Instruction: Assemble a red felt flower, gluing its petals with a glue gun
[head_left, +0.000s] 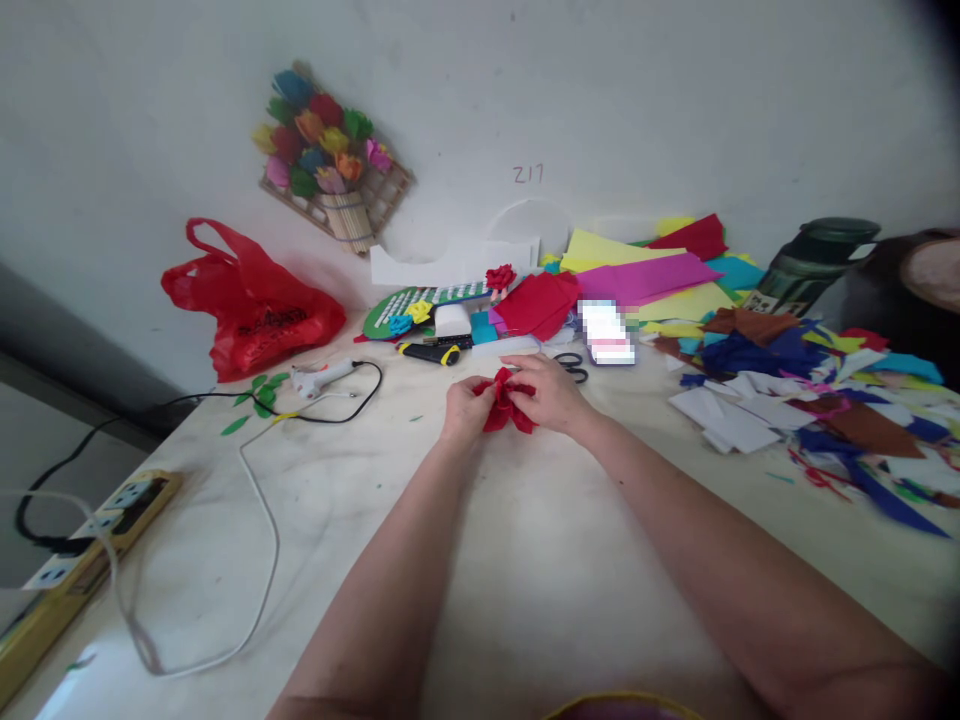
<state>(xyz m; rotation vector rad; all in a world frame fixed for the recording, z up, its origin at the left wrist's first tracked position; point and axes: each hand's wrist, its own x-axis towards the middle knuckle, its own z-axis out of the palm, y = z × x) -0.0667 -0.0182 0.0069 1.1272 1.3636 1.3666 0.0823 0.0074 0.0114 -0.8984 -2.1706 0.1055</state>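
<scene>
The left hand (466, 410) and right hand (553, 394) pinch tightly at opposite sides of a red petalled piece (514, 418) directly between them, long axis unclear.

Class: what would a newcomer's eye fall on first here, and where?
Probably the red petalled piece held between the left hand and right hand, mid-picture. Next, the multicoloured flower bouquet on the wall, upper left, with the red plastic bag below it to the left.
</scene>
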